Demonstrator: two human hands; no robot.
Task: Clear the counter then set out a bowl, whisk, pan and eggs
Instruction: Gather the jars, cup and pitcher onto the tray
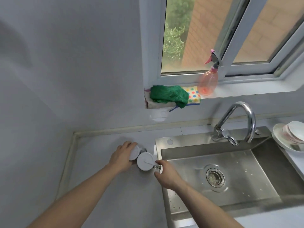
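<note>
so, both hands are down on the white surface (pixel 102 162) just left of the steel sink (pixel 230 191). two white-lidded jars with metal clasps sit there touching each other, right by the sink's left rim. the left hand (pixel 122 156) is curled over the far jar (pixel 134 152), fingers wrapped across its lid, so it's grasping that one. the right hand (pixel 166 172) is beside the near jar (pixel 145 161), with thumb and forefinger pinching the metal clasp (pixel 157 167) that sticks out from its right side.

the sink basin looks wet, with droplets scattered on the bottom and a round drain (pixel 215 177) in the middle. a curved chrome faucet (pixel 238 122) arches over the back edge. on the far right, past the sink, there's a stack of white bowls and plates (pixel 291 135), tilted and partly cut off by the frame edge.

up on the windowsill (pixel 246 91) there's a folded green cloth (pixel 169 95) lying on top of a pale cloth, a polka-dot sponge (pixel 195 94) just beside it, and a pink spray bottle (pixel 208 79) standing upright next to that. the window (pixel 197 38) behind shows a brick wall and some greenery. can't see any whisk, pan or eggs from here.
</note>
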